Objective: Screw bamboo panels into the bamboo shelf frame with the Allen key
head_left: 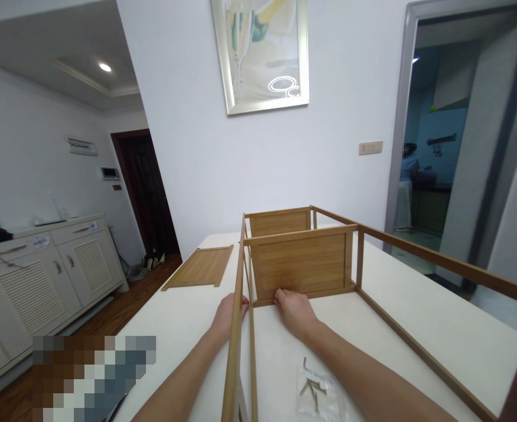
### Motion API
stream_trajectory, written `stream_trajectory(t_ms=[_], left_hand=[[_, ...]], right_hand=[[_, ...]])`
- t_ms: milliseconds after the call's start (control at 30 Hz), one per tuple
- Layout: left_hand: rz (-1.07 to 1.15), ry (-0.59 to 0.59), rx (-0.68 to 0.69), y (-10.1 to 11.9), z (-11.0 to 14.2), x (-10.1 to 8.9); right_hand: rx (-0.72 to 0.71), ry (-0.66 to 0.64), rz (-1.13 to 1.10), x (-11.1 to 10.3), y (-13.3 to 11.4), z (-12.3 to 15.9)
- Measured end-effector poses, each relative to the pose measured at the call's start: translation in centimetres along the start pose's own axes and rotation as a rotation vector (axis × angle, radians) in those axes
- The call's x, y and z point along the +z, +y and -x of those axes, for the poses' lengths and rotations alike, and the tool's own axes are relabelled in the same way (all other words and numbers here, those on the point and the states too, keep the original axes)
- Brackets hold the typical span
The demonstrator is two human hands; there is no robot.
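Note:
A bamboo shelf frame (417, 246) lies on its side on a white table (438, 328). A wooden shelf panel (302, 261) stands upright inside it, with a second panel (278, 223) behind. My left hand (228, 310) is outside the frame's left rail (236, 316), fingers curled against the rail near the panel's lower left corner. My right hand (294, 308) is inside the frame, fingers bent and pressed at the bottom edge of the near panel.
A loose wooden panel (199, 266) lies flat on the table to the left. A clear bag of screws with a hex key (315, 390) sits near my right forearm. A white cabinet (43, 281) stands at left, a doorway (438, 146) at right.

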State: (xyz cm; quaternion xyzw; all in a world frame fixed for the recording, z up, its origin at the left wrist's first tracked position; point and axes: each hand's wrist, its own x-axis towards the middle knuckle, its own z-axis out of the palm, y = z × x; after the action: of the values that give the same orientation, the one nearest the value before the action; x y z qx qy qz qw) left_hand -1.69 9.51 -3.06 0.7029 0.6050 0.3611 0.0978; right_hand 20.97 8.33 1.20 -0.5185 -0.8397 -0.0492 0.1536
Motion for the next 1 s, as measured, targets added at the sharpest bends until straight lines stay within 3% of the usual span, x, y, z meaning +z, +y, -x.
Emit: stream_trajectory(t_ms=[300,700,1000], left_hand=[[0.013,0.03,-0.009,-0.9,-0.2,0.0],[-0.041,-0.006,0.029,-0.2,0.0,0.1],[-0.099,-0.035,0.014,0.6,0.2,-0.3]], right_hand=[[-0.001,-0.011,0.007,-0.1,0.0,0.0],[-0.02,-0.007,0.021,0.1,0.1,-0.1],[-0.209,-0.003,0.073,-0.2,-0.1,0.0]])
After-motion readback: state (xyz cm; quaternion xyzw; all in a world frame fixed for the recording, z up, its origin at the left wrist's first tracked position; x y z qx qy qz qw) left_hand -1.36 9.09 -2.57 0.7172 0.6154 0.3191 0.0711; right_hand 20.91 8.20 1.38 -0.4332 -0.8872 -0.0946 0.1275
